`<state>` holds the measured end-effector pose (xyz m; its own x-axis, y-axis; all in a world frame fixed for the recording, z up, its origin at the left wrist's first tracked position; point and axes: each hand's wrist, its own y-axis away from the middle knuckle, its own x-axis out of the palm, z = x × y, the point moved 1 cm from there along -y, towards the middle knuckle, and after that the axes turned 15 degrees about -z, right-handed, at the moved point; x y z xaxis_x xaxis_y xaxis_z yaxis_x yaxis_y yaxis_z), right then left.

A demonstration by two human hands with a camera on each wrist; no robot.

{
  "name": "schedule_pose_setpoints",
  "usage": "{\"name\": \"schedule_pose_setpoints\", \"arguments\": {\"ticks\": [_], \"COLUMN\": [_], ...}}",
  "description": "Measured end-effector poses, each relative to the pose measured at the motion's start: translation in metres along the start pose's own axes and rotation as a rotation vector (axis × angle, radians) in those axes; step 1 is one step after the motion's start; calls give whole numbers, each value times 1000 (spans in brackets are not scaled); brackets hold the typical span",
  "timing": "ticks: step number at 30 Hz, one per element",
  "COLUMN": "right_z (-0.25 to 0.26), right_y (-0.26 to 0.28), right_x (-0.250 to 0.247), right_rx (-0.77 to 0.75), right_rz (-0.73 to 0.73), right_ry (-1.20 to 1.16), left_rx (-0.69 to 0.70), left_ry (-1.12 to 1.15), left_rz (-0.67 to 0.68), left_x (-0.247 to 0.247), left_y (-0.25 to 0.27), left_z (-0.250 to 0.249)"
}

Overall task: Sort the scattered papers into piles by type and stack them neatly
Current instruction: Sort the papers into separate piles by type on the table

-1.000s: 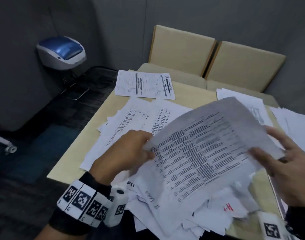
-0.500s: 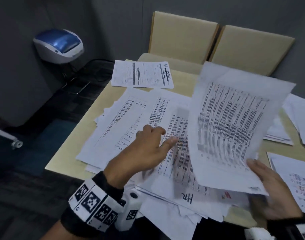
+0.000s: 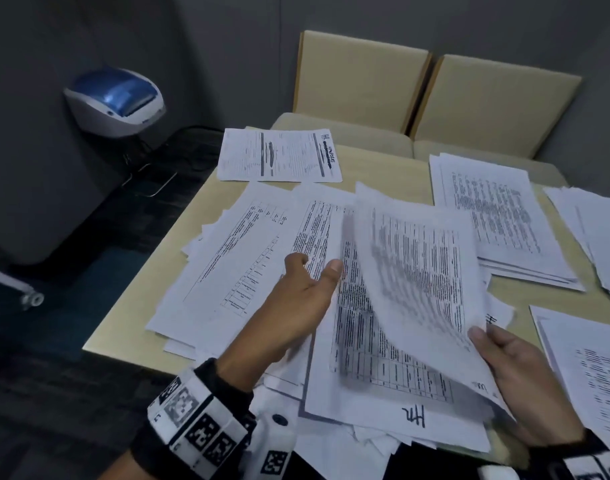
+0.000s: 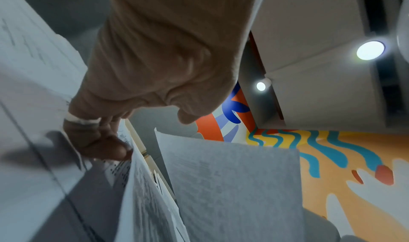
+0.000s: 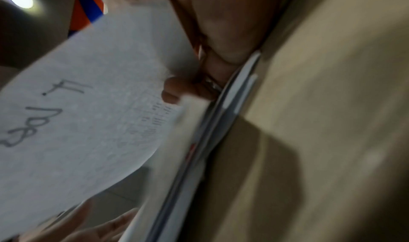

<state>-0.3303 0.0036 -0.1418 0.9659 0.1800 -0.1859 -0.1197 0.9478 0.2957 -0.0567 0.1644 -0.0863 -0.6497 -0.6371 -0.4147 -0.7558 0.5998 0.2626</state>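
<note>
— Hands first: what is each one doing?

— Right hand (image 3: 525, 382) pinches the near right corner of a white printed sheet covered in dense table text (image 3: 417, 271), thumb on top, and holds it raised and curved above the pile. Left hand (image 3: 296, 306) lies with fingers out, nearly straight, on the loose heap of white printed papers (image 3: 365, 358) at the near edge, gripping nothing; its fingertips seem to sit at the lifted sheet's left edge, though motion blur makes the contact hard to judge.

— And around them?

— That heap covers the near middle of the pale wooden table (image 3: 383, 164); its top page bears handwritten "HR" near the bottom. Left of it fans a spread of white tabulated forms (image 3: 234, 258). At the far left lies a single white form with black bars (image 3: 279, 155). To the far right rests a squared stack of white text pages (image 3: 497, 216), with more paper piles (image 3: 594, 230) at the right edge. Beyond the table stand two beige cushioned seats (image 3: 435, 95), and on the dark floor to the left a blue-and-white device (image 3: 114, 100).
</note>
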Motion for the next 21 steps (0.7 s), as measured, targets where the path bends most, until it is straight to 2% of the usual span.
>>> {"name": "schedule_pose_setpoints", "arguments": {"ticks": [3,5,9,14,17,21], "right_z": [8,12,11,19,27,27], "right_y": [7,12,20,21,18,19], "right_x": [7,13,19,19,18,19], "right_rx": [-41,-82,-184,-350,-294,-149], "right_rz": [15,24,7,-126,-88,-126], "right_ry": [30,57,117,50,-31,-133], "left_rx": [-102,-101,90,196,252,192], "left_ry": [110,94,47,246,344,591], "left_rz": [-11,-9,-61,-15,89,170], "left_x": [2,1,3,2,1,2], "left_y": [-1,1,5,4,6,5], "left_z": [0,-1,2,-3,-8,-8]}}
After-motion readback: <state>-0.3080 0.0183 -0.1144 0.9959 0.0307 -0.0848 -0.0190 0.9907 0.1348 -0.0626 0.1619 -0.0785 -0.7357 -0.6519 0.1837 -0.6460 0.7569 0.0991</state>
